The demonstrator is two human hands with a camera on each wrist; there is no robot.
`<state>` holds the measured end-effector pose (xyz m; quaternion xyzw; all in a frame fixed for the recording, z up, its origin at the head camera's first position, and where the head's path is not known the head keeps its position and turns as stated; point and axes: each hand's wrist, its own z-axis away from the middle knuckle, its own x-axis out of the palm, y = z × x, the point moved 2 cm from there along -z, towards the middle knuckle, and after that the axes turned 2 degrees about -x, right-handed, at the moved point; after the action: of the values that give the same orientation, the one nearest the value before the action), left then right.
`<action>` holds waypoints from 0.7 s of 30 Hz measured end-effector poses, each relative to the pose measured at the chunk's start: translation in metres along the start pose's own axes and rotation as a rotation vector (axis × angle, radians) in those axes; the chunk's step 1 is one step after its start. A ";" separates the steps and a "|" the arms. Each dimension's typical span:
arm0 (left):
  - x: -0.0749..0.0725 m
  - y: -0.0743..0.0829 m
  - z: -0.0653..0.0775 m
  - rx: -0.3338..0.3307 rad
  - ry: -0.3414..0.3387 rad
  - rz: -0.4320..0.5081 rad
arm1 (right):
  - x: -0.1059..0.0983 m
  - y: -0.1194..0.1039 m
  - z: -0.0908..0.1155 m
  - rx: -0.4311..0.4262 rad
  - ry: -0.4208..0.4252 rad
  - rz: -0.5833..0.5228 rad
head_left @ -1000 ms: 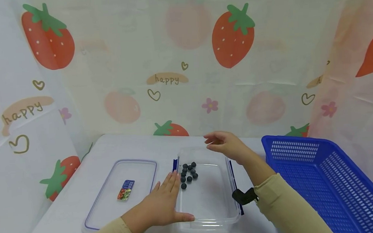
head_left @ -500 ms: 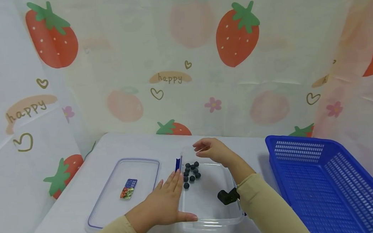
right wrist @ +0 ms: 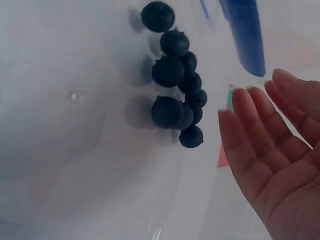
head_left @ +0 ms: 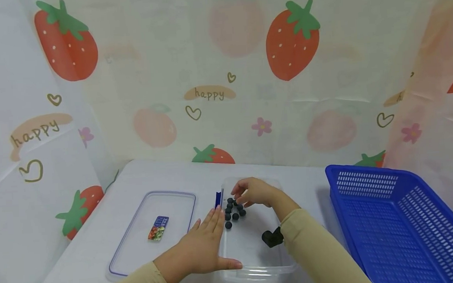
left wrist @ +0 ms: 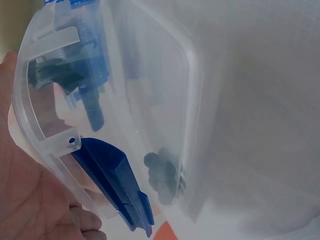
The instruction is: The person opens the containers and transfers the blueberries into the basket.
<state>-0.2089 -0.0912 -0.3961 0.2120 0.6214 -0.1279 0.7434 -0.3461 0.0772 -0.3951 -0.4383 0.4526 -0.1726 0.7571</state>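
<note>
A clear plastic container holds several blueberries bunched along its left side. My left hand rests on the container's left rim, fingers straight and thumb spread over the near corner. A blue locking clip hangs outward on that side in the left wrist view. My right hand is over the far end of the container, close to the berries, its fingers loosely bent with nothing between them. In the right wrist view, a gap separates the right fingertips from the blueberries.
Left of the container lies its clear lid with a blue-edged seal and a colourful label on it. A blue perforated basket stands to the right. Behind the white table hangs a strawberry-print curtain.
My right hand has moved left and down from the container's far right edge toward the blueberries. The left hand stays on the rim. The head view has shifted slightly.
</note>
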 end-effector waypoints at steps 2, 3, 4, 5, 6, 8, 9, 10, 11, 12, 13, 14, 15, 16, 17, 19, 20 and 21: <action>0.000 0.000 0.000 0.000 0.001 0.002 | 0.003 0.002 -0.001 0.005 -0.033 0.016; 0.000 0.000 0.000 0.000 0.002 0.002 | 0.004 0.003 -0.002 0.008 -0.045 0.021; 0.000 0.000 0.000 0.000 0.003 0.003 | 0.005 0.004 -0.002 0.014 -0.055 0.029; 0.000 0.000 0.000 0.000 0.004 0.004 | 0.006 0.005 -0.003 0.020 -0.061 0.035; 0.000 0.000 0.000 0.001 0.005 0.003 | 0.007 0.006 -0.003 0.033 -0.064 0.039; -0.001 0.000 0.000 0.002 0.003 0.005 | 0.009 0.008 -0.004 0.057 -0.068 0.051; -0.001 0.001 0.001 0.003 0.003 0.007 | 0.009 0.009 -0.004 0.068 -0.069 0.059; -0.002 0.001 0.001 0.003 0.002 0.009 | 0.010 0.010 -0.004 0.077 -0.072 0.071; -0.002 0.001 0.001 0.004 0.001 0.012 | 0.011 0.011 -0.004 0.081 -0.078 0.081; -0.002 0.001 0.001 0.004 0.000 0.016 | 0.012 0.011 -0.004 0.087 -0.083 0.091; -0.002 0.001 0.001 0.003 -0.002 0.019 | 0.012 0.012 -0.004 0.089 -0.088 0.097; -0.003 0.001 0.001 0.002 -0.003 0.021 | 0.013 0.012 -0.004 0.090 -0.094 0.104; -0.003 0.001 0.001 0.001 -0.004 0.023 | 0.014 0.013 -0.005 0.091 -0.100 0.108; -0.002 0.001 0.001 0.001 -0.006 0.025 | 0.014 0.013 -0.005 0.092 -0.105 0.113; -0.002 0.001 0.001 0.000 -0.007 0.027 | 0.015 0.014 -0.004 0.093 -0.110 0.117; -0.002 0.001 0.001 -0.001 -0.009 0.027 | 0.016 0.014 -0.004 0.094 -0.118 0.126; -0.002 0.001 0.000 -0.001 -0.009 0.027 | 0.017 0.014 -0.004 0.093 -0.124 0.134; -0.001 0.001 0.000 -0.001 -0.009 0.029 | 0.017 0.015 -0.004 0.092 -0.129 0.144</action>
<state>-0.2084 -0.0907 -0.3947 0.2200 0.6150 -0.1178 0.7480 -0.3422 0.0720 -0.4172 -0.3797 0.4248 -0.1099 0.8144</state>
